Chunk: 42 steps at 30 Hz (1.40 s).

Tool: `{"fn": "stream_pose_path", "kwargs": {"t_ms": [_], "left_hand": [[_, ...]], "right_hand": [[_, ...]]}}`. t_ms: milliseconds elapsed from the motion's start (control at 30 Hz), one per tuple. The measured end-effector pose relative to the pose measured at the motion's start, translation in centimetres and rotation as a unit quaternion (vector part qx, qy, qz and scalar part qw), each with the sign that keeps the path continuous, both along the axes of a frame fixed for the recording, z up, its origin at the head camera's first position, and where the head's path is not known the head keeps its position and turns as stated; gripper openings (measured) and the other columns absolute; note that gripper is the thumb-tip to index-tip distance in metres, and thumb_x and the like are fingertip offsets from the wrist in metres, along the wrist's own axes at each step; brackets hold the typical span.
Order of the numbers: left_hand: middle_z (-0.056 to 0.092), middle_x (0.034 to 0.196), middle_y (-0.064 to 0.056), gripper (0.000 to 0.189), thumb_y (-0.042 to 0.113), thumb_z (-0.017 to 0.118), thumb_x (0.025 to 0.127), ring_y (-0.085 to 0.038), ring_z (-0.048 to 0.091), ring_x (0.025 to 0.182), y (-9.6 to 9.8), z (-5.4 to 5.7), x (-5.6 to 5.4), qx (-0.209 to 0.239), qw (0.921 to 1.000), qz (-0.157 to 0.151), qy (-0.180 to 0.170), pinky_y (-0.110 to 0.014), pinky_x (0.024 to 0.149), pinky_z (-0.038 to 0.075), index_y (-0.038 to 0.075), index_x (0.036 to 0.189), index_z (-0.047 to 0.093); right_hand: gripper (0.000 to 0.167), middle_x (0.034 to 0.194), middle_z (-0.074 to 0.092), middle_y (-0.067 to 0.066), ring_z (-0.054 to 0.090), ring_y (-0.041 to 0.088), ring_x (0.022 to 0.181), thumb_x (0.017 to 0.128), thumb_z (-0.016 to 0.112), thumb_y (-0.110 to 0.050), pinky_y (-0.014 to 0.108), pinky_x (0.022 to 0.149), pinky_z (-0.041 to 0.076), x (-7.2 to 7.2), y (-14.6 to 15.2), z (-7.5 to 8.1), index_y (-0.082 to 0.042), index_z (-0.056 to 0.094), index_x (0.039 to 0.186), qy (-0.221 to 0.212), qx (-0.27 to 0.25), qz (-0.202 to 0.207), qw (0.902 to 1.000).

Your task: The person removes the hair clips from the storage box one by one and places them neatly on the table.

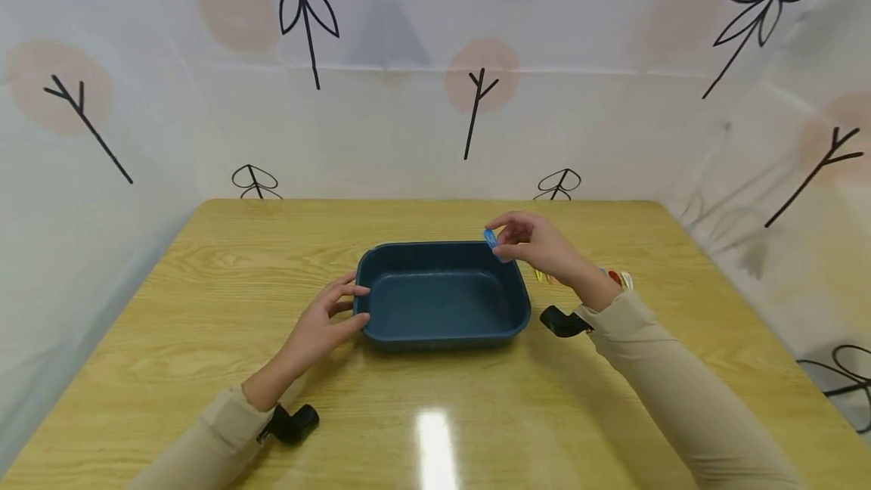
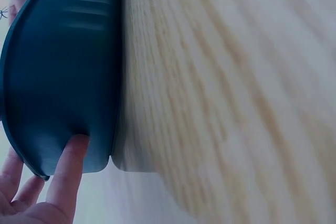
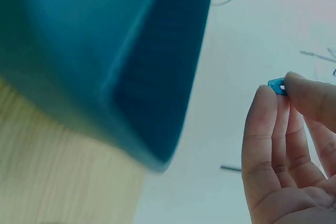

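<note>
A dark teal rectangular basin (image 1: 442,342) sits on the table. My left hand (image 1: 327,320) holds its left end, thumb and fingers spread around the rim and wall; in the left wrist view one digit (image 2: 71,166) presses against the wall. Above the basin's far right corner, my right hand (image 1: 537,244) pinches a small blue clip-like piece (image 1: 491,238) between thumb and fingertips. The right wrist view shows this blue piece (image 3: 277,86) with a small gap in it; its exact kind is hard to make out.
Several small coloured pieces, yellow (image 1: 539,275), red (image 1: 615,277) and white (image 1: 627,280), lie on the table right of the basin, partly hidden by my right wrist. The wooden table (image 1: 224,263) ends at a patterned cloth backdrop (image 1: 395,134).
</note>
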<state>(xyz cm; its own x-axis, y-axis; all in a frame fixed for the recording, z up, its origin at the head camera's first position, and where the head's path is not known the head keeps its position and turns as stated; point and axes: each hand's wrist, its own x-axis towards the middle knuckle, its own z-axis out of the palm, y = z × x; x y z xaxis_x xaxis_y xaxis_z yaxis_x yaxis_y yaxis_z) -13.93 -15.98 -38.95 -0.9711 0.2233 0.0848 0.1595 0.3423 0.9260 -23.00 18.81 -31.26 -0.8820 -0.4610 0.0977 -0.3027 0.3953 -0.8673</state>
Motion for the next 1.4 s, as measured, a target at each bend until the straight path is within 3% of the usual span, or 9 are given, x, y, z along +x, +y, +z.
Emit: {"fn": "stream_pose_path", "kwargs": {"t_ms": [267,667,867,1033,1300,1400], "left_hand": [[0.027,0.149,-0.008,0.041,0.018,0.067,0.087,-0.037,0.047,0.119,-0.1,0.3,0.0,0.006,1.0000,0.001,0.000,-0.040,0.088,0.048,0.002,0.122,0.056],[0.028,0.149,-0.006,0.041,0.018,0.067,0.087,-0.037,0.046,0.119,0.0,0.0,0.0,0.015,0.9999,-0.008,0.004,-0.039,0.086,0.049,0.003,0.123,0.056],[0.027,0.149,-0.006,0.041,0.018,0.067,0.087,-0.037,0.046,0.119,0.0,0.1,0.1,0.016,0.9998,-0.008,0.003,-0.039,0.086,0.050,0.003,0.123,0.056],[0.027,0.149,-0.006,0.040,0.017,0.067,0.087,-0.037,0.046,0.119,0.0,0.0,0.1,0.017,0.9998,-0.006,0.001,-0.038,0.085,0.050,0.003,0.123,0.056],[0.027,0.149,-0.007,0.041,0.017,0.067,0.087,-0.038,0.047,0.118,-0.2,-0.1,-0.1,0.008,1.0000,-0.002,0.003,-0.037,0.085,0.050,0.003,0.123,0.056],[0.027,0.149,-0.008,0.040,0.016,0.067,0.087,-0.038,0.047,0.117,-0.2,-0.1,-0.1,0.008,1.0000,-0.002,0.005,-0.037,0.085,0.050,0.002,0.123,0.056]], "right_hand": [[0.034,0.092,0.056,0.016,0.061,0.028,0.080,0.089,0.062,-0.005,0.032,0.065,0.053,0.6,2.8,-1.2,-0.002,0.055,0.121,-0.004,0.006,-0.038,0.9992],[0.035,0.091,0.056,0.018,0.057,0.023,0.067,0.089,0.062,-0.006,0.032,0.043,0.039,0.9,6.5,-2.8,0.001,0.052,0.122,-0.006,-0.009,-0.076,0.9971],[0.036,0.090,0.056,0.016,0.060,0.028,0.075,0.089,0.062,-0.006,0.038,0.057,0.051,0.6,8.1,-3.7,0.003,0.050,0.122,-0.001,-0.011,-0.085,0.9963],[0.037,0.089,0.056,0.016,0.059,0.035,0.075,0.090,0.060,-0.005,0.043,0.062,0.052,0.4,9.3,-4.4,0.006,0.047,0.123,0.000,-0.018,-0.088,0.9960],[0.038,0.091,0.057,0.009,0.063,0.016,0.079,0.090,0.062,-0.008,0.037,0.071,0.054,0.0,11.5,-5.1,0.004,0.048,0.123,-0.012,-0.026,-0.114,0.9930],[0.035,0.091,0.057,0.007,0.065,0.017,0.080,0.090,0.061,-0.007,0.035,0.073,0.054,0.0,12.3,-5.3,0.001,0.049,0.122,-0.026,-0.042,-0.119,0.9916]]}}
